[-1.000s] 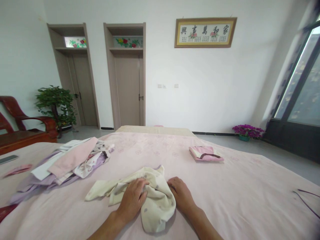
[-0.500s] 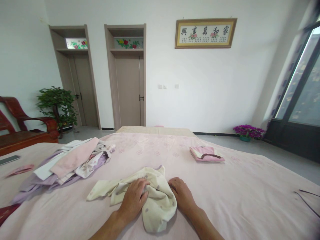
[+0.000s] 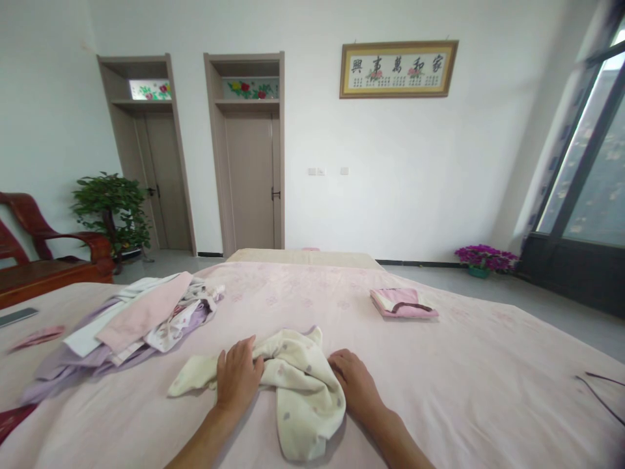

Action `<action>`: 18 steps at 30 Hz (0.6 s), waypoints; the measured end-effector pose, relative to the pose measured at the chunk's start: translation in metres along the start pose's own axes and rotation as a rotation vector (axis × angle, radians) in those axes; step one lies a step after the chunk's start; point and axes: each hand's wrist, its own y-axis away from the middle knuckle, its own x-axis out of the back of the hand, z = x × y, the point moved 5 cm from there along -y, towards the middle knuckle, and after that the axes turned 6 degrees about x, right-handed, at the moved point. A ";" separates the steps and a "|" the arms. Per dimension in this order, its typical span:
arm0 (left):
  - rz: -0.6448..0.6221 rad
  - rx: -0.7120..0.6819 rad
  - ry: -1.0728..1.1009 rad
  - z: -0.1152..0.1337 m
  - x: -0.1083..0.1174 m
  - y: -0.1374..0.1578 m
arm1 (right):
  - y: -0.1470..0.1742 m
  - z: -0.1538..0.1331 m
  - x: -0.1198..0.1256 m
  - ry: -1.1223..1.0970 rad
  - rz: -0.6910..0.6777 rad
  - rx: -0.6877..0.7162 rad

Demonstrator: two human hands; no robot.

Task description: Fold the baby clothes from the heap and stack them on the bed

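Observation:
A crumpled cream garment (image 3: 305, 391) with grey spots lies on the pink bedspread in front of me, one narrow sleeve-like part stretching left. My left hand (image 3: 239, 374) rests over that left part, fingers laid forward and thumb apart. At the garment's right edge, my right hand (image 3: 356, 384) has its fingers curled against the cloth, gripping the edge; the fingertips are partly hidden. Beyond it lies a folded pink garment (image 3: 405, 304) with a white panel and brown trim. A loose heap of clothes (image 3: 141, 319), pink, white and lilac, is off to the left.
The pink bedspread (image 3: 463, 378) covers the broad surface. A phone (image 3: 18, 316) and a small pink cloth (image 3: 39, 339) lie at far left; dark thin cords or glasses arms (image 3: 605, 397) at far right. Behind stand a wooden chair (image 3: 58, 247), a plant (image 3: 110, 212) and purple flowers (image 3: 483, 257).
My left hand has slid left along the cream garment, uncovering its middle, and its thumb has moved off the fold. My right hand stays nearly in place.

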 end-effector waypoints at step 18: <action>0.134 -0.210 0.430 0.021 0.037 0.010 | 0.012 -0.038 0.025 -0.069 0.233 0.264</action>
